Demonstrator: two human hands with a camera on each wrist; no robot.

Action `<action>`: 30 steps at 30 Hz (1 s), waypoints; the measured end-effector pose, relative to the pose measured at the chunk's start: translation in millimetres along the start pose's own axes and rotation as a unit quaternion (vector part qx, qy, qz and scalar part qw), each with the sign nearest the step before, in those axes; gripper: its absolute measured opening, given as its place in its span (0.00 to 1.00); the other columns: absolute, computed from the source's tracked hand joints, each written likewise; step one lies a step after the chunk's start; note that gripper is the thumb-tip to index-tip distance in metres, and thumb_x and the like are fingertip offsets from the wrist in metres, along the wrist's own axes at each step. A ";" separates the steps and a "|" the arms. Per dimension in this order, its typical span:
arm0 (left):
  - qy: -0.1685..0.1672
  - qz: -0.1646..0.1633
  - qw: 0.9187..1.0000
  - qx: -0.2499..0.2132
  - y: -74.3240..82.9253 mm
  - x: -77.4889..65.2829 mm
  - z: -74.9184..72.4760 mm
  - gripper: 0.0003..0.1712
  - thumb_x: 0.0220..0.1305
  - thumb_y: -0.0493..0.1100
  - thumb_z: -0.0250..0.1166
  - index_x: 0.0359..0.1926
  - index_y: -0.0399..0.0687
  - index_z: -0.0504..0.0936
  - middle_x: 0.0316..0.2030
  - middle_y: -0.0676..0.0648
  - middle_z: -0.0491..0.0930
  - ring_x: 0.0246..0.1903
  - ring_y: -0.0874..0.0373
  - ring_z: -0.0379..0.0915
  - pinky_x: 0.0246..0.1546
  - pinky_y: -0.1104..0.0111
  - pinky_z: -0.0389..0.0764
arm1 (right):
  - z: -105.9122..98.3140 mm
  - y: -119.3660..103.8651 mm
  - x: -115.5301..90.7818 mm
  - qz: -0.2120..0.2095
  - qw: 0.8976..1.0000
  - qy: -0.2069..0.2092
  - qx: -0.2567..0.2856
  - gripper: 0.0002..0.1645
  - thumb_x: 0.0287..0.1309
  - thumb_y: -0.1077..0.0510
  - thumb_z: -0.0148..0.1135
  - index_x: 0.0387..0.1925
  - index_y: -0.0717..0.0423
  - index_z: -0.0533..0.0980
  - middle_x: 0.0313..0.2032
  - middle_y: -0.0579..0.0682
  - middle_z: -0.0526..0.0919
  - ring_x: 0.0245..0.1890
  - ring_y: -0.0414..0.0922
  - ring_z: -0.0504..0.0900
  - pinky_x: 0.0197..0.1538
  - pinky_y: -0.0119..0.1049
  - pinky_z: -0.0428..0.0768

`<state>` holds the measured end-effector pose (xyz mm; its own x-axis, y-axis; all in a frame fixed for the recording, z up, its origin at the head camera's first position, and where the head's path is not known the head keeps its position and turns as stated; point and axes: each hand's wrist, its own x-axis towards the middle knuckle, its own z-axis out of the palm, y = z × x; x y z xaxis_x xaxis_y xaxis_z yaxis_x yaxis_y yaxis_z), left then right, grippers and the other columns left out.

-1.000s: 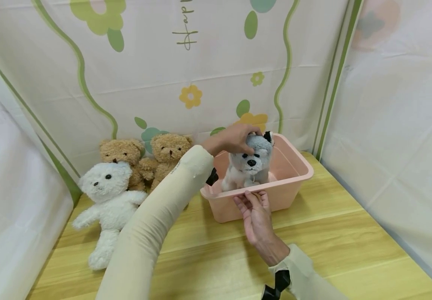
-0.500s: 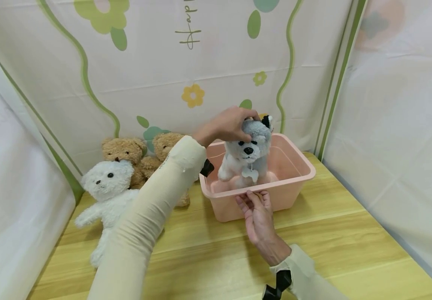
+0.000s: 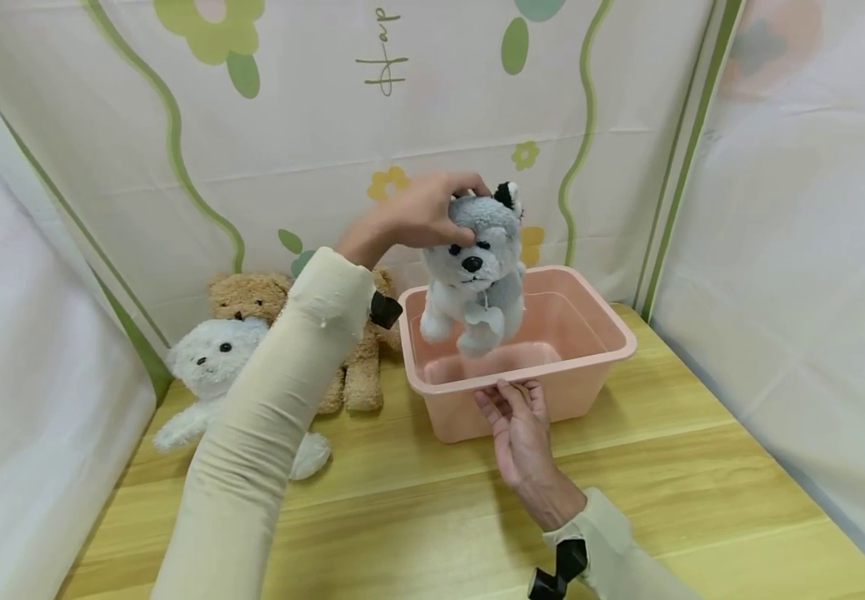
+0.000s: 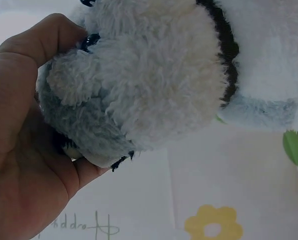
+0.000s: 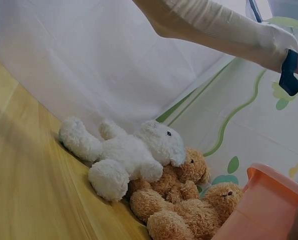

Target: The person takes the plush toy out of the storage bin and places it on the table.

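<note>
A grey and white plush husky (image 3: pixel 503 283) with black-edged ears hangs upright over the left part of a pink plastic bin (image 3: pixel 582 379). My left hand (image 3: pixel 421 215) grips its head from above, with the thumb beside one eye. In the left wrist view the left hand (image 4: pixel 26 135) curls round the head of the plush husky (image 4: pixel 153 85), which fills much of the picture. My right hand (image 3: pixel 522 437), palm up, holds the bin's front rim with bent fingers and thumb. In the right wrist view the bin (image 5: pixel 261 205) shows at the lower right.
Left of the bin sit a white plush bear (image 5: pixel 124 155) and two brown teddy bears, one (image 5: pixel 191 215) nearer the bin, the other (image 5: pixel 193 165) behind the white one. My left sleeve partly covers them in the head view. A printed curtain (image 3: pixel 447 108) stands behind the wooden table (image 3: pixel 417 517).
My left hand has lifted the plush husky up out of the bin and moved it slightly left. The right hand has stayed at the bin's front rim.
</note>
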<state>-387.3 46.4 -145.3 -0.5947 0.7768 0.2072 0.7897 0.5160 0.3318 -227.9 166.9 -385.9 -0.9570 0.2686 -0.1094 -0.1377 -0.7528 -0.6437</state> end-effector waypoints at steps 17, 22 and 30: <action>0.035 -0.046 0.998 0.001 -13.4 -40.7 -38.5 0.24 0.54 0.37 0.67 0.54 0.45 0.78 0.48 0.40 0.80 0.45 0.50 0.74 0.47 0.60 0.75 | -1.6 1.8 0.9 0.007 1.000 0.000 0.014 0.08 0.69 0.65 0.54 0.38 0.52 0.64 0.36 0.46 0.78 0.38 0.42 0.81 0.51 0.36 0.83; 0.055 -0.061 0.997 0.012 -16.0 -60.7 -51.0 0.22 0.55 0.37 0.66 0.53 0.44 0.79 0.47 0.39 0.81 0.44 0.49 0.75 0.43 0.61 0.75 | -0.5 2.0 0.7 0.005 1.000 -0.004 0.012 0.09 0.69 0.65 0.54 0.38 0.52 0.63 0.35 0.46 0.78 0.38 0.42 0.81 0.50 0.36 0.83; 0.073 -0.073 0.994 0.019 -27.2 -85.8 -61.3 0.22 0.54 0.36 0.67 0.52 0.43 0.79 0.44 0.40 0.82 0.40 0.50 0.75 0.39 0.64 0.76 | -1.3 0.5 1.9 0.004 1.000 0.001 0.018 0.08 0.69 0.66 0.53 0.38 0.53 0.64 0.34 0.47 0.80 0.37 0.42 0.82 0.49 0.36 0.83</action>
<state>-367.0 -56.4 -115.7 -0.7169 0.6330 0.2924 0.6967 0.6347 0.3342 -229.4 167.8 -387.4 -0.9578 0.2633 -0.1156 -0.1390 -0.7759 -0.6153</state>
